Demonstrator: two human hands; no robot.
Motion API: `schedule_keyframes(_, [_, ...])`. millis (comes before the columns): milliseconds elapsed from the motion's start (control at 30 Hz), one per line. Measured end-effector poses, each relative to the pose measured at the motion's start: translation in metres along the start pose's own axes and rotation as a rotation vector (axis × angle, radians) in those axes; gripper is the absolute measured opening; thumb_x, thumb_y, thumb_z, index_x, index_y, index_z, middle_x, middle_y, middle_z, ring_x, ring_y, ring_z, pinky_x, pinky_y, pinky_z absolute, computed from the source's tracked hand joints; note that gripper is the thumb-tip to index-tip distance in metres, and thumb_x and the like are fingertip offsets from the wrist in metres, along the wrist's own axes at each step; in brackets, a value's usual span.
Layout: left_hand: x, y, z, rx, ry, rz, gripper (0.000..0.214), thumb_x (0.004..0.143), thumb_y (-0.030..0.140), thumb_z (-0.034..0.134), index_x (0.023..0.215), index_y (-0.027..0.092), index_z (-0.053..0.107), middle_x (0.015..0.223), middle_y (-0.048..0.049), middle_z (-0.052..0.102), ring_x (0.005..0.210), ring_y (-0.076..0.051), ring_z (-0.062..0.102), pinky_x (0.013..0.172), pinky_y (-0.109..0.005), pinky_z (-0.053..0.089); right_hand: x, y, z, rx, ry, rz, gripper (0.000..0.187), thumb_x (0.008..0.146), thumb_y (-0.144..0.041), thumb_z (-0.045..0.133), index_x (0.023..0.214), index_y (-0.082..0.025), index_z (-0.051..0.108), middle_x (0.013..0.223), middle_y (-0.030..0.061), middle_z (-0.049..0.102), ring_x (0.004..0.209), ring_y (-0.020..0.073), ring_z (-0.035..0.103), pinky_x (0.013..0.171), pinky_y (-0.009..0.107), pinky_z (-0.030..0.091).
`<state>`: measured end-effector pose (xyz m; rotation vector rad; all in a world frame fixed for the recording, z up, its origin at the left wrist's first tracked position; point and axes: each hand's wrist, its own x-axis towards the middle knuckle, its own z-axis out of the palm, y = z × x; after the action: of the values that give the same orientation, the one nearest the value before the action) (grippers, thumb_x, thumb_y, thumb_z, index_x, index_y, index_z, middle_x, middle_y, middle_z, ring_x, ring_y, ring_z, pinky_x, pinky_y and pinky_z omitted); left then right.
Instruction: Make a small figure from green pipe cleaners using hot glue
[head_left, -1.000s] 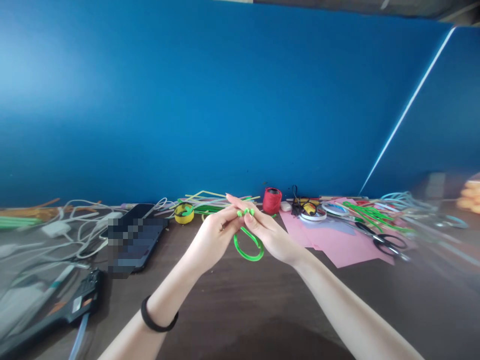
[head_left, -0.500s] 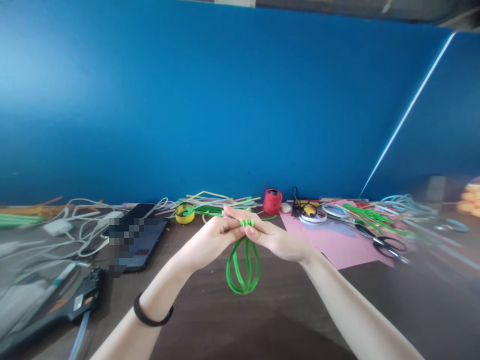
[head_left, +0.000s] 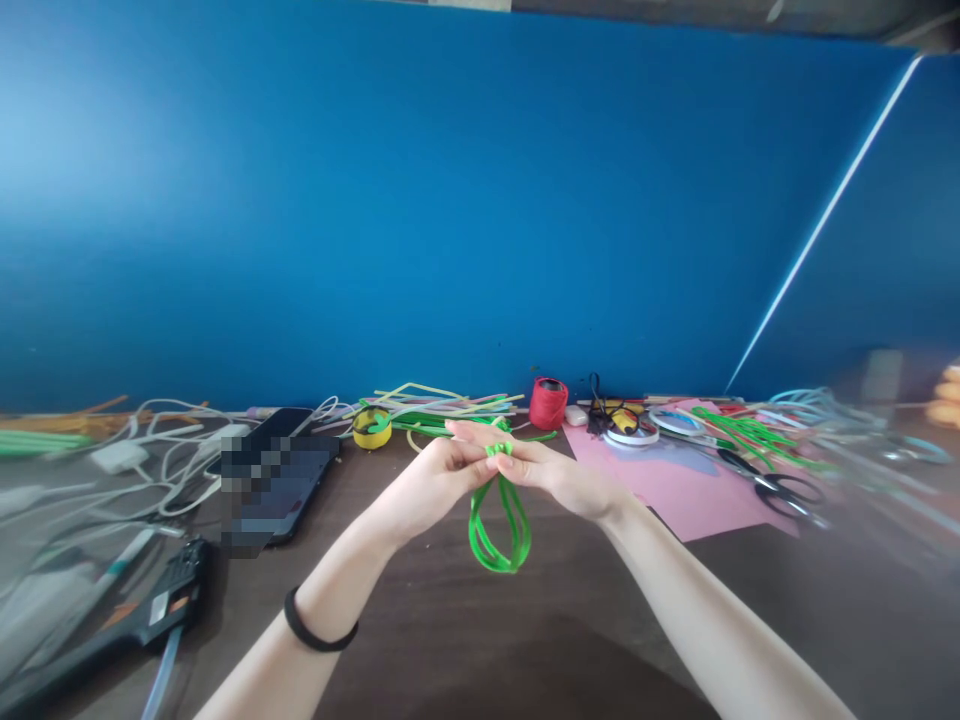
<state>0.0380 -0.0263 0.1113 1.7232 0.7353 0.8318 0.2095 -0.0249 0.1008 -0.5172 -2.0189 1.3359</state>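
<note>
Both hands meet over the middle of the table, pinching one bundle of green pipe cleaners between thumbs and fingers. My left hand comes in from the left, a black band on its wrist. My right hand closes on the bundle from the other side, its thumb tip against the left thumb. Below the thumbs the pipe cleaners hang in rounded loops. A short bunched green part shows just above the thumbs. The fingertips behind it are partly hidden.
Left lie a black glue gun, white cables and a dark phone. A yellow tape roll and red yarn spool stand at the back. Right are pink paper, scissors and loose green pipe cleaners.
The green loops have swung slightly right and up and turned, looking narrower. Both hands shifted slightly right in view, keeping their pinch.
</note>
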Motion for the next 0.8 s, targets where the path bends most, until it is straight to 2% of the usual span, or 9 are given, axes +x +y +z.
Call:
schedule_keyframes(100, [0.001, -0.001, 0.001, 0.017, 0.002, 0.009, 0.026, 0.079, 0.036, 0.056, 0.073, 0.014, 0.068, 0.080, -0.0061, 0.069, 0.081, -0.020, 0.060, 0.079, -0.031, 0.043, 0.000, 0.000, -0.001, 0.084, 0.010, 0.026, 0.042, 0.091, -0.036, 0.042, 0.133, -0.035, 0.038, 0.145, -0.0051, 0.031, 0.135, 0.0164, 0.023, 0.111, 0.038, 0.018])
schedule_keyframes(233, [0.001, -0.001, 0.002, -0.046, -0.021, -0.015, 0.025, 0.080, 0.035, 0.055, 0.068, 0.015, 0.066, 0.078, -0.0037, 0.065, 0.080, -0.016, 0.057, 0.079, -0.026, 0.040, -0.001, -0.001, -0.002, 0.075, -0.006, 0.035, 0.042, 0.091, -0.036, 0.042, 0.133, -0.036, 0.038, 0.146, -0.0054, 0.030, 0.135, 0.0166, 0.023, 0.109, 0.037, 0.022])
schedule_keyframes(300, [0.001, -0.001, 0.003, -0.089, -0.020, -0.042, 0.025, 0.080, 0.035, 0.055, 0.067, 0.016, 0.064, 0.072, -0.0022, 0.061, 0.074, -0.014, 0.054, 0.072, -0.024, 0.040, -0.001, -0.001, -0.004, 0.061, -0.003, 0.040, 0.043, 0.091, -0.037, 0.043, 0.133, -0.036, 0.038, 0.147, -0.0045, 0.028, 0.134, 0.0179, 0.025, 0.107, 0.038, 0.024])
schedule_keyframes(400, [0.000, 0.000, 0.005, -0.137, 0.011, -0.060, 0.026, 0.080, 0.036, 0.054, 0.063, 0.017, 0.059, 0.062, 0.0007, 0.053, 0.060, -0.012, 0.046, 0.060, -0.022, 0.037, -0.001, 0.001, -0.006, 0.088, 0.041, -0.001, 0.044, 0.090, -0.039, 0.043, 0.133, -0.035, 0.038, 0.145, -0.0009, 0.032, 0.129, 0.0200, 0.035, 0.104, 0.040, 0.028])
schedule_keyframes(500, [0.000, 0.002, 0.006, -0.144, 0.025, -0.067, 0.026, 0.080, 0.036, 0.054, 0.062, 0.017, 0.057, 0.059, 0.0015, 0.046, 0.054, -0.010, 0.039, 0.053, -0.022, 0.032, 0.000, 0.004, -0.009, 0.126, 0.123, -0.094, 0.043, 0.089, -0.037, 0.046, 0.132, -0.033, 0.042, 0.133, 0.0025, 0.050, 0.114, 0.0186, 0.051, 0.099, 0.041, 0.035])
schedule_keyframes(600, [-0.001, 0.002, 0.006, -0.103, 0.008, -0.058, 0.027, 0.082, 0.037, 0.051, 0.064, 0.017, 0.058, 0.061, 0.0007, 0.045, 0.056, -0.011, 0.038, 0.053, -0.022, 0.031, 0.002, 0.009, -0.010, 0.138, 0.233, -0.171, 0.032, 0.087, -0.032, 0.052, 0.119, -0.031, 0.056, 0.113, 0.0026, 0.064, 0.083, 0.0141, 0.064, 0.093, 0.040, 0.042])
schedule_keyframes(700, [-0.001, 0.002, 0.006, -0.068, 0.036, -0.026, 0.028, 0.083, 0.037, 0.050, 0.065, 0.017, 0.058, 0.066, 0.0002, 0.047, 0.061, -0.011, 0.040, 0.058, -0.022, 0.033, 0.004, 0.010, -0.008, 0.177, 0.311, -0.234, 0.019, 0.084, -0.029, 0.057, 0.101, -0.025, 0.063, 0.104, 0.0030, 0.067, 0.063, 0.0123, 0.064, 0.078, 0.039, 0.051])
schedule_keyframes(800, [-0.001, 0.003, 0.007, -0.041, 0.079, -0.001, 0.028, 0.083, 0.037, 0.049, 0.067, 0.017, 0.059, 0.070, -0.0002, 0.049, 0.066, -0.012, 0.044, 0.063, -0.022, 0.035, 0.004, 0.007, -0.005, 0.199, 0.355, -0.255, 0.014, 0.081, -0.030, 0.060, 0.092, -0.021, 0.062, 0.103, 0.0044, 0.068, 0.062, 0.0139, 0.064, 0.069, 0.039, 0.053])
